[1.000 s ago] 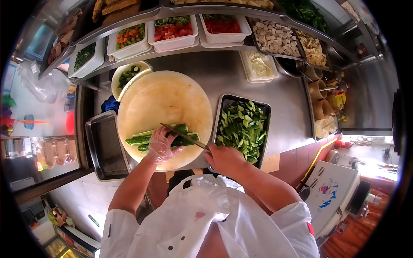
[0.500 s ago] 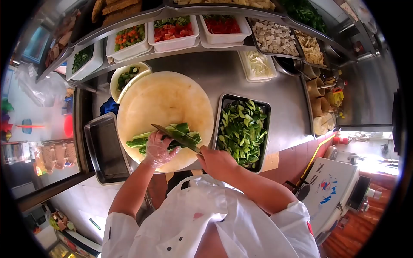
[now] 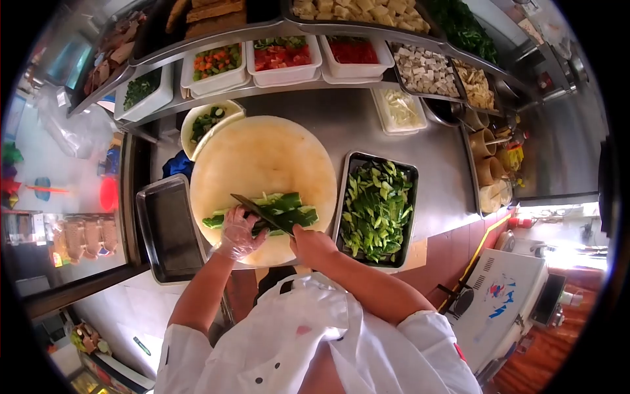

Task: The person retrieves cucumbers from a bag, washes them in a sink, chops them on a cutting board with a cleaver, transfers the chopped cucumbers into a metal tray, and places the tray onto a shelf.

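Pieces of green vegetable that look like cucumber [image 3: 287, 203] lie across the near half of a round, pale chopping board [image 3: 262, 154]. My left hand [image 3: 237, 235], in a clear plastic glove, presses on their left part with bent fingers. In my right hand [image 3: 312, 247] is a kitchen knife [image 3: 262, 213], gripped by its handle. Its dark blade slants over the vegetable, right beside my left fingers. Part of the vegetable is hidden under that hand and the blade. To the right, a metal tray [image 3: 340, 197] holds a heap of cut green pieces.
A dark metal tray [image 3: 172, 230] stands left of the board. Behind it sits a white container [image 3: 189, 131] with green scraps. Tubs of chopped vegetables, such as a red-filled tub [image 3: 282, 59], line the shelf. White shreds fill another tub [image 3: 400, 111].
The whole view has shifted, so the board and trays appear farther right and lower. Relative to the board, both hands and the knife have moved left along the vegetable.
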Tool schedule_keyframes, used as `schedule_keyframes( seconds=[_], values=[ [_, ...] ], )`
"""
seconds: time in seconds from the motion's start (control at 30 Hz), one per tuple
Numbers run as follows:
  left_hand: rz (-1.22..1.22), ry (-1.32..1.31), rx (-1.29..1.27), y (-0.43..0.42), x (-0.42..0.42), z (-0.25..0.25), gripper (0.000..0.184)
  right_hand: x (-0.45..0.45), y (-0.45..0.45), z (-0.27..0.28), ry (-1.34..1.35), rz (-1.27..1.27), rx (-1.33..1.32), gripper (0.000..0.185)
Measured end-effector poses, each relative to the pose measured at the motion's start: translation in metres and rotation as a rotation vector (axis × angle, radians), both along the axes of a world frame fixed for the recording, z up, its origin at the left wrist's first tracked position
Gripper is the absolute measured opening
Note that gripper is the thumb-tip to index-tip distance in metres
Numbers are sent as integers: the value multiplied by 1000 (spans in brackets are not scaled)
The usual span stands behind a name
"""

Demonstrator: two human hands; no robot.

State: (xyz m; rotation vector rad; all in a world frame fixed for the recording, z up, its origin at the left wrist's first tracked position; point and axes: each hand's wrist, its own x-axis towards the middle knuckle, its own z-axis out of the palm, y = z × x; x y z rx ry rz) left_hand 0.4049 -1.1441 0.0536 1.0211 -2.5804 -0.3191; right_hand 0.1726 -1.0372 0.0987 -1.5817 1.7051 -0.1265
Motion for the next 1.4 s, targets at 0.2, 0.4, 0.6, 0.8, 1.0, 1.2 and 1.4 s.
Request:
schedule_keyframes(
  seconds=[0.2, 0.4, 0.6, 0.8, 1.0, 1.2, 1.4],
  values=[
    [13, 12, -19, -7, 26, 14, 44, 17, 6, 44, -41, -8, 4, 31],
    [-13, 34, -24, -17, 48, 10, 48, 40, 0, 39, -83, -7, -42, 29],
    [15, -21, 18, -26, 69, 6, 42, 64, -8, 9, -76, -24, -38, 30],
    [-2, 4, 25, -22, 95, 1, 43, 83, 0, 22, -130, -52, 8, 28],
    [29, -31, 4, -22, 104, 6, 44, 97, -3, 43, -170, -56, 0, 31],
    [45, -122, 9, -21, 125, 2, 38, 120, -13, -6, -144, -61, -29, 31],
    [26, 26, -57, -20, 133, 21, 36, 110, -10, 40, -100, -40, 0, 28]
  ],
)
